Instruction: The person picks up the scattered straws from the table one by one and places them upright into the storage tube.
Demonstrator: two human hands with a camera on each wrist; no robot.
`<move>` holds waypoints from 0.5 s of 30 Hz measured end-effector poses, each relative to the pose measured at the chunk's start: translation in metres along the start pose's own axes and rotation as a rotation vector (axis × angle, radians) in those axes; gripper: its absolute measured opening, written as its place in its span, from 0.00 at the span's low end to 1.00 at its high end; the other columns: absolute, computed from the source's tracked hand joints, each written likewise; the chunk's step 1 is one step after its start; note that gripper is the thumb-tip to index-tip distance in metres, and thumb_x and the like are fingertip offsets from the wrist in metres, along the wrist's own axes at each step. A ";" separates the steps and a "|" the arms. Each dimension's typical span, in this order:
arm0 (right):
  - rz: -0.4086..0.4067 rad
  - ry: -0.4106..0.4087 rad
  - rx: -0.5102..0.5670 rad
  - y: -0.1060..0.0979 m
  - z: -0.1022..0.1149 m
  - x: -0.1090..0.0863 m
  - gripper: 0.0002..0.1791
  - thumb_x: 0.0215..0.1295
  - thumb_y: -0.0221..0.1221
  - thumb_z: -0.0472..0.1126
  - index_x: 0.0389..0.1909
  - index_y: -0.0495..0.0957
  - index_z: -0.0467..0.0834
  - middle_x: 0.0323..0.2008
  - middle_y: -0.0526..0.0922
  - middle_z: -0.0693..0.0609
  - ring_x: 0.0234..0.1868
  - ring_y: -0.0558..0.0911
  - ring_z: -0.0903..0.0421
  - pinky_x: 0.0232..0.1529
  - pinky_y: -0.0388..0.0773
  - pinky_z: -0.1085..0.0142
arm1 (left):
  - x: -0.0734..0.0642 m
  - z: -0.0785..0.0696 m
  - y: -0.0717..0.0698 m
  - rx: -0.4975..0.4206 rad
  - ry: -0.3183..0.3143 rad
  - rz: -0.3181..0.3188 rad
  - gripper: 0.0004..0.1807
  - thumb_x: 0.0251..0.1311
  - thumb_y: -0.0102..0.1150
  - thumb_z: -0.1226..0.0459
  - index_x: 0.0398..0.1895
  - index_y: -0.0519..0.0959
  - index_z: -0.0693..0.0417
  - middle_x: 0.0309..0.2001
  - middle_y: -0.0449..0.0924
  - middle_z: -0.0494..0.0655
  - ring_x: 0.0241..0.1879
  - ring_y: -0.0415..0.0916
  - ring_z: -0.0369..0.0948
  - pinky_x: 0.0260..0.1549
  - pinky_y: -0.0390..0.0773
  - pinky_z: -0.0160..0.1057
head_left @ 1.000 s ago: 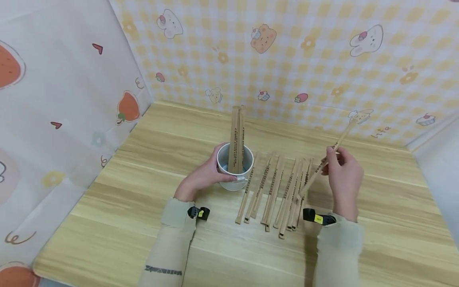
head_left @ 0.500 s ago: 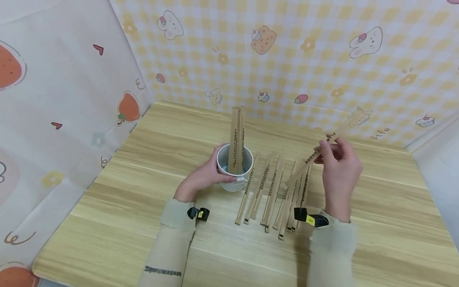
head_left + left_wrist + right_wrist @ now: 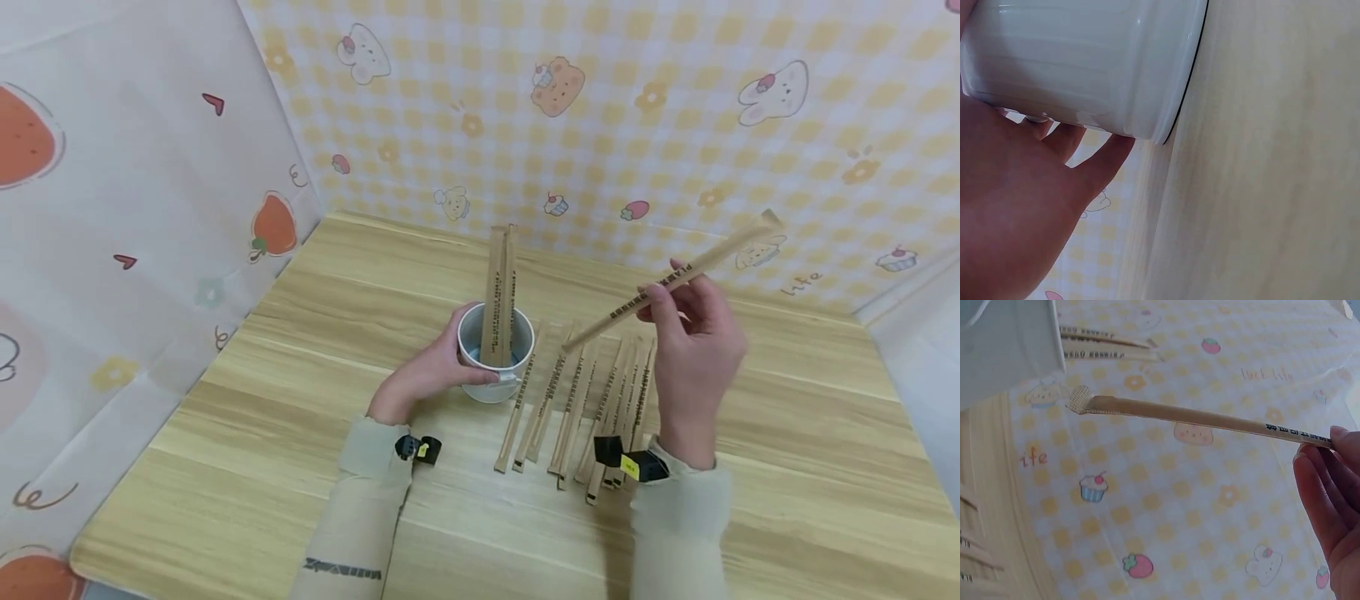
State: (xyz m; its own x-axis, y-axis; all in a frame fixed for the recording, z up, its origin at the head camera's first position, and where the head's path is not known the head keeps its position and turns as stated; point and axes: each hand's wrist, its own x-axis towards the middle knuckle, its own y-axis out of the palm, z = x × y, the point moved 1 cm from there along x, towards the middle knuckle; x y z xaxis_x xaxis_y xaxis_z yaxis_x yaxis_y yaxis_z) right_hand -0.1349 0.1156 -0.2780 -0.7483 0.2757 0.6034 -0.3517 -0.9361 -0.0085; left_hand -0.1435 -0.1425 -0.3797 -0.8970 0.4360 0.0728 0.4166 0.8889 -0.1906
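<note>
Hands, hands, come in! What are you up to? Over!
Left hand gripping white cup. Right hand pinching one brown stick, raised off table. Similar sticks standing in cup. Nothing seen between held stick and cup.

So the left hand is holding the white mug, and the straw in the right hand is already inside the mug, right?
Not quite: the paper-wrapped straw in the right hand is outside the mug, in the air, as the head view shows. The left hand does hold the white mug.
</note>
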 end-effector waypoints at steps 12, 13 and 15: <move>0.079 -0.052 0.049 0.035 0.015 -0.006 0.16 0.53 0.60 0.30 0.46 0.77 0.38 0.31 0.81 0.41 0.31 0.80 0.55 0.31 0.79 0.68 | 0.000 -0.001 0.000 0.004 -0.005 0.003 0.54 0.38 0.69 0.70 0.66 0.43 0.50 0.60 0.55 0.54 0.57 0.57 0.52 0.54 0.62 0.54; 0.090 -0.058 0.037 0.037 0.014 -0.006 0.16 0.53 0.60 0.31 0.46 0.77 0.38 0.31 0.81 0.41 0.31 0.80 0.55 0.31 0.78 0.68 | 0.000 0.000 0.000 0.005 -0.003 0.003 0.54 0.38 0.69 0.70 0.66 0.43 0.50 0.60 0.55 0.54 0.57 0.57 0.52 0.54 0.62 0.54; 0.113 -0.074 0.005 0.040 0.011 -0.007 0.17 0.53 0.60 0.31 0.46 0.77 0.39 0.31 0.81 0.42 0.32 0.80 0.55 0.32 0.78 0.68 | 0.000 0.000 0.000 0.007 0.000 0.003 0.54 0.38 0.69 0.70 0.66 0.43 0.50 0.60 0.55 0.54 0.57 0.57 0.52 0.54 0.62 0.54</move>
State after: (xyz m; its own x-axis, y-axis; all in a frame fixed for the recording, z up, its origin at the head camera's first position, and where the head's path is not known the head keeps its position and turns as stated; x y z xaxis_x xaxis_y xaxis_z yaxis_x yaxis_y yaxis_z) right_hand -0.1375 0.0738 -0.2734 -0.7397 0.1517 0.6556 -0.2647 -0.9613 -0.0762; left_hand -0.1433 -0.1425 -0.3793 -0.8958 0.4386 0.0721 0.4183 0.8866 -0.1974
